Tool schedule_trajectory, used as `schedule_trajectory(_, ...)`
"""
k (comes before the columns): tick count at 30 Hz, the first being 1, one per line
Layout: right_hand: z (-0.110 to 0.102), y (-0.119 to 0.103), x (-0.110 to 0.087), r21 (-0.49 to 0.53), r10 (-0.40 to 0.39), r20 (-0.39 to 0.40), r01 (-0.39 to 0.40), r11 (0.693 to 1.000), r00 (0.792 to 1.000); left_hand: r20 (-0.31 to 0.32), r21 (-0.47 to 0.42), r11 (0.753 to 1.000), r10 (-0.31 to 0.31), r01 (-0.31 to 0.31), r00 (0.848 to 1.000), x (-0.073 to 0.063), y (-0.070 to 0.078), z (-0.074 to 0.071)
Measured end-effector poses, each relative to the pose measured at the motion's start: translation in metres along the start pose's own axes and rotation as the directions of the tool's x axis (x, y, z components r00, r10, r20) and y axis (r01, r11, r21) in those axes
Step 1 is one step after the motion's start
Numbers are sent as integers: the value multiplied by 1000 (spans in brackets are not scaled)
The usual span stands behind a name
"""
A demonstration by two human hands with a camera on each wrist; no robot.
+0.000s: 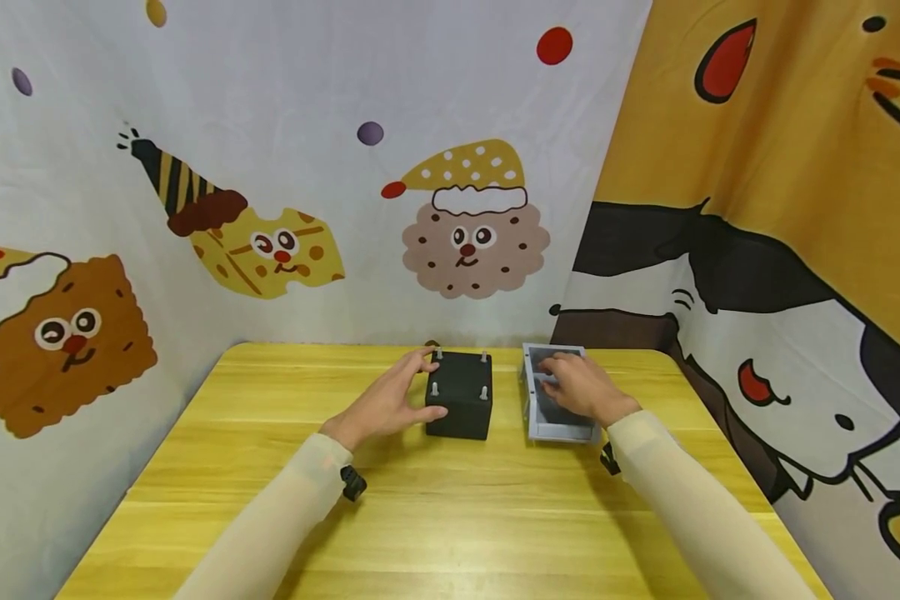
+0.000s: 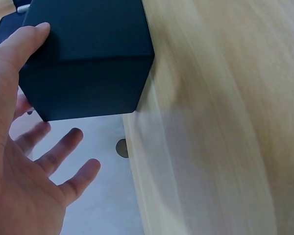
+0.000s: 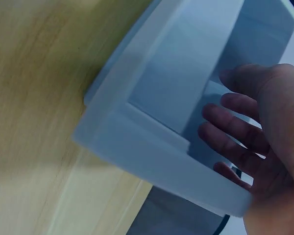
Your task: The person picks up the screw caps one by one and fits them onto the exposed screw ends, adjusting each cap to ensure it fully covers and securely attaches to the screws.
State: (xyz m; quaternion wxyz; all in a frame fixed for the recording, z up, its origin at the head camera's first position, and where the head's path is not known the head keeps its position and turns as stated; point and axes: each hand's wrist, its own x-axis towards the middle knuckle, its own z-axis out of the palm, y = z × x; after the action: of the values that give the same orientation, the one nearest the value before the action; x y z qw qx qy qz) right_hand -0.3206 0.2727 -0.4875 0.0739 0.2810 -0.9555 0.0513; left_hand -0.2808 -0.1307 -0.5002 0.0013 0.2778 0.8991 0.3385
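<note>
A black box (image 1: 459,408) stands on the table with several pale pegs (image 1: 484,392) upright on its top. At its left side is my left hand (image 1: 390,400), the thumb touching the box's front face. In the left wrist view the other fingers (image 2: 63,152) are spread behind the box edge. To the right lies a grey divided tray (image 1: 562,432), open side up. My right hand (image 1: 581,387) is over it with the fingers reaching into it. In the right wrist view those fingers (image 3: 230,127) are loosely bent, and no object shows in them.
A yellow wood-grain table (image 1: 450,517) carries everything. Close behind its far edge hangs a white curtain (image 1: 285,167) printed with cartoon figures, and a yellow printed curtain (image 1: 660,150) hangs on the right. Black wrist cameras (image 1: 352,483) are strapped on both wrists.
</note>
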Motion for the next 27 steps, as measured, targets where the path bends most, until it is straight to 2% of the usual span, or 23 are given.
schedule_trajectory(6,5,3,7,-34,11,16,-11,999,1000,-9,-4,1000,7,-7,1000,1,-1,1)
schedule_trajectory(12,9,7,16,-38,-20,32,21,999,999,-11,-6,1000,-3,3,1000,3,-1,1)
schedule_trajectory(23,5,11,30,-15,4,166,-1,1000,986,-6,-16,1000,-2,2,1000,2,-2,2)
schedule_trajectory(27,1,11,35,-10,1,191,1,1000,982,-7,-17,1000,-1,1,1000,2,-1,1)
